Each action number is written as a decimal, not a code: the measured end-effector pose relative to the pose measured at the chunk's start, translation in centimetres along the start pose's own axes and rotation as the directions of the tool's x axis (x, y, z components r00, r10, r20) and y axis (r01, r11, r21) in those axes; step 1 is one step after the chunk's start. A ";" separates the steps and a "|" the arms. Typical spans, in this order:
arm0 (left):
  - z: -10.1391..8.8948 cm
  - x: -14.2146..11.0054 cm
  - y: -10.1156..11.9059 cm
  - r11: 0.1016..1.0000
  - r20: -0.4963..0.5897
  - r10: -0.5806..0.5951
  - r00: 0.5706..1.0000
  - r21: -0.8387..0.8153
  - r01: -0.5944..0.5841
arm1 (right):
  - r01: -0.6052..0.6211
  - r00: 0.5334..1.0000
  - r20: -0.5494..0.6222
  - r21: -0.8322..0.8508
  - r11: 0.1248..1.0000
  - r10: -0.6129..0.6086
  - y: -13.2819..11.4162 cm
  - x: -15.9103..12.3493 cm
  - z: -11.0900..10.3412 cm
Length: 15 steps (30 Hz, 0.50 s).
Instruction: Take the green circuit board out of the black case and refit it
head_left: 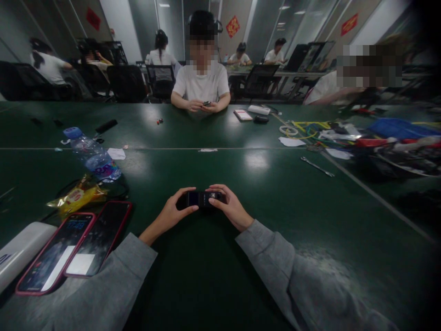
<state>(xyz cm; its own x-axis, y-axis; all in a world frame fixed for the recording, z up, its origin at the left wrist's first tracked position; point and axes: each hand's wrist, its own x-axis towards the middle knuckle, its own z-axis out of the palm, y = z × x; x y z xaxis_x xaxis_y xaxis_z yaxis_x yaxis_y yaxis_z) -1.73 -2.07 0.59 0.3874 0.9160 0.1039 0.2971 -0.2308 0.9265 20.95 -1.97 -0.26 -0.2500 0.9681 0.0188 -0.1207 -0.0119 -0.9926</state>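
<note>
At green table, one wrench, two grey-sleeved hands holding one device

The small device is coloured black, the table dark green. Grey is shown on 2 sleeves; 2 phones are edged in pinkish red. The wrapper is coloured yellow, the bottle cap blue.

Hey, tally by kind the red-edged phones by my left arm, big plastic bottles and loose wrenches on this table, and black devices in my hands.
Red-edged phones: 2
Plastic bottle: 1
Loose wrench: 1
Handheld black device: 1
Total: 5
</note>
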 end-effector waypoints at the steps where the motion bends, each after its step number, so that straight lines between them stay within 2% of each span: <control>1: 0.0 0.0 0.0 1.000 -0.007 0.000 1.000 0.000 0.000 | 0.014 1.000 -0.003 -0.036 0.999 -0.015 -0.1 0.0 0.1; 6: 0.2 0.0 -0.2 1.000 -0.036 -0.001 0.999 0.027 0.002 | 0.110 0.993 -0.013 -0.266 0.958 -0.117 -0.1 -0.2 0.4; 12: 0.4 0.0 -0.3 0.999 -0.067 0.015 0.998 0.050 -0.012 | 0.176 0.984 0.035 -0.320 0.931 -0.174 0.2 -0.5 0.7; 15: 0.6 0.0 -0.8 1.000 -0.109 -0.014 0.994 0.025 0.017 | 0.202 0.978 0.032 -0.396 0.896 -0.206 0.6 -0.6 0.7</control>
<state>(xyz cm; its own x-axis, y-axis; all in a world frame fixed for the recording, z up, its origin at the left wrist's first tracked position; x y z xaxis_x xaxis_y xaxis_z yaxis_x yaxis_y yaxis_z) -1.47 -2.03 -0.35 0.2862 0.9494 0.1296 0.3249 -0.2234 0.9190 20.37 -2.71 -0.80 -0.2507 0.9412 0.2266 0.2223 0.2838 -0.9328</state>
